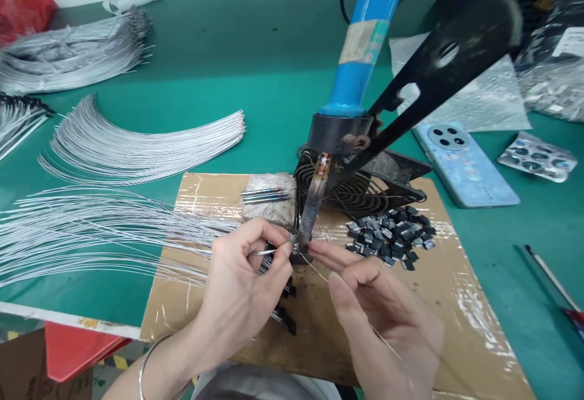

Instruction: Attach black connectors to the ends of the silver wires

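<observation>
My left hand [249,284] pinches a thin grey wire [263,253], its fingertips just left of the tip of a soldering iron [312,205]. The iron has a blue handle [356,65] and points down from a black metal bracket [447,65]. On the right of the tip, my right hand [383,315] has its fingers round a thin solder strand [317,271], whose end reaches the iron's tip. The exact contact point is too small to make out. Several black connectors [285,318] on wires hang below my left hand.
Small black parts [392,236] are heaped on the cardboard [438,303], beside a black fan [365,187]. Grey wire bundles [150,144] spread at the left. A blue phone [469,166], a blister pack [538,157] and plastic bags [556,78] are at the right.
</observation>
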Available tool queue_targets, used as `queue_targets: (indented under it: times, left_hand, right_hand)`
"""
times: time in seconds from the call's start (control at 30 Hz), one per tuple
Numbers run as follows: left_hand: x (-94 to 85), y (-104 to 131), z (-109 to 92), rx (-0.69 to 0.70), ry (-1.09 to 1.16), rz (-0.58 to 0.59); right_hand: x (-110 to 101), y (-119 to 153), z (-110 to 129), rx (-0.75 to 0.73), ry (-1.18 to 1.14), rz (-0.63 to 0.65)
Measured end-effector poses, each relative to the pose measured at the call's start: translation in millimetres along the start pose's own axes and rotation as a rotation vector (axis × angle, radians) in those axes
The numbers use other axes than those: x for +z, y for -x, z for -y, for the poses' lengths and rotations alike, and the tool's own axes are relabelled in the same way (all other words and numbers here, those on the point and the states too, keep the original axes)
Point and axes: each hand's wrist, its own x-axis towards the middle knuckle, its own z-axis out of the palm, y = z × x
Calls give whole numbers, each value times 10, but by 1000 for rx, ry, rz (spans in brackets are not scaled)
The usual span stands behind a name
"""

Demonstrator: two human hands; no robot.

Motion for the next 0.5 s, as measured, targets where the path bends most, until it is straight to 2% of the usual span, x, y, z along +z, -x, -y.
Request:
queue_targets:
  times: [0.1, 0.27, 0.5]
  left_hand:
    - [2, 6, -9, 16, 4, -4]
    - [-1, 13, -11, 27, 17, -2]
    - [-12, 20, 12, 37, 3, -7]
  right_hand:
    - [20, 13, 42, 24, -10, -17]
    - [91, 46, 156, 151, -45, -105]
    - [120, 55, 202, 188, -52, -117]
